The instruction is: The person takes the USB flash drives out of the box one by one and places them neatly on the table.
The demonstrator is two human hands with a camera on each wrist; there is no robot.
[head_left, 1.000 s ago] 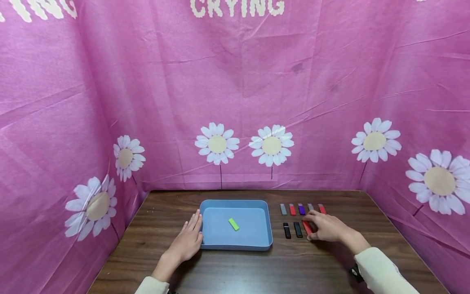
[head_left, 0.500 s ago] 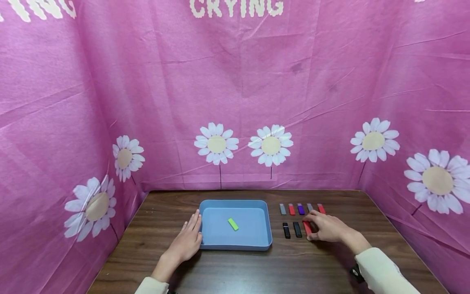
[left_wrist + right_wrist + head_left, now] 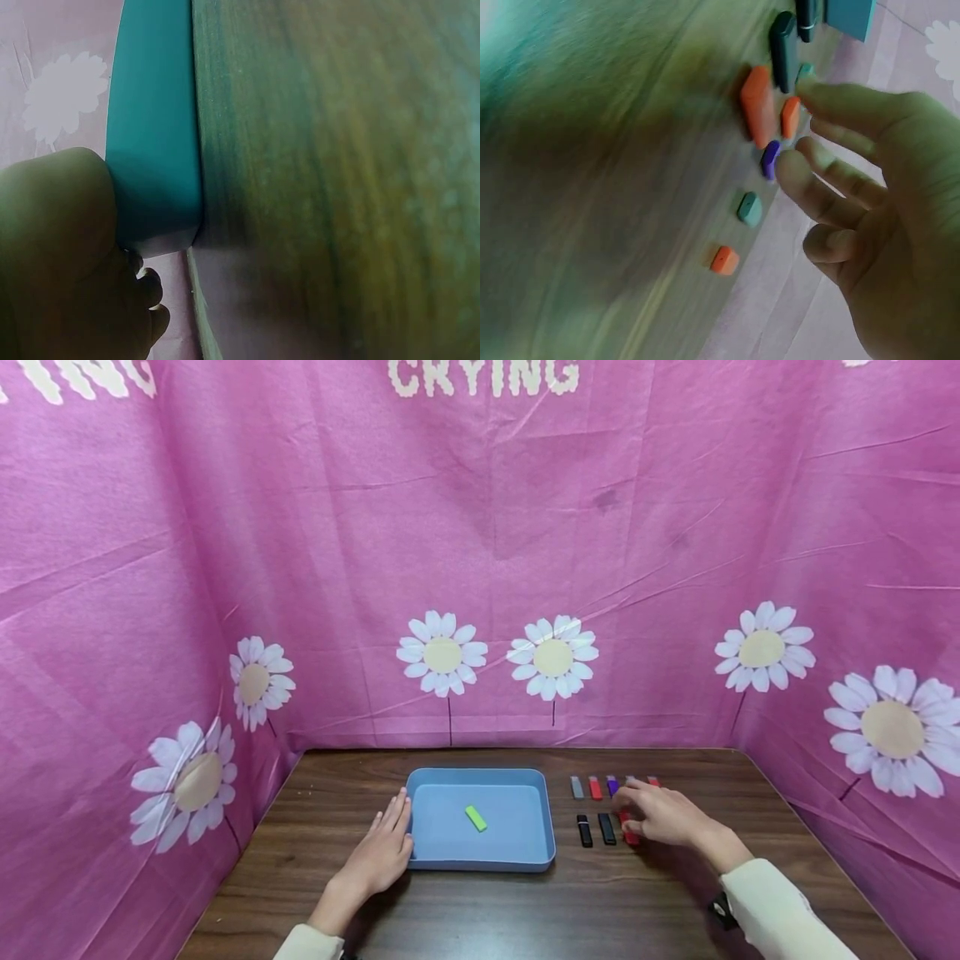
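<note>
My left hand (image 3: 381,852) rests with straight fingers against the left side of the blue tray (image 3: 480,864); the left wrist view shows the tray's outer wall (image 3: 154,127) beside the palm. In the tray a lime-green USB stick (image 3: 476,818) lies at a slant. On the right, my right hand (image 3: 667,817) hovers over the front row's red USB stick (image 3: 630,837), partly covering it. Seen from the right wrist, the red USB stick (image 3: 757,109) lies on the table, and the loosely bent fingers (image 3: 799,187) are apart from it, holding nothing.
Two black USB sticks, one silver-banded (image 3: 585,831) and one plain (image 3: 607,829), lie left of the red one. Behind them runs a row with grey (image 3: 577,788), red (image 3: 596,788) and purple (image 3: 612,786) sticks and more beyond. Pink cloth (image 3: 495,560) encloses the wooden table.
My right thumb and fingers, earlier at the ends of the front red USB stick, have come off it and risen slightly leftward. The left hand and tray have stayed put.
</note>
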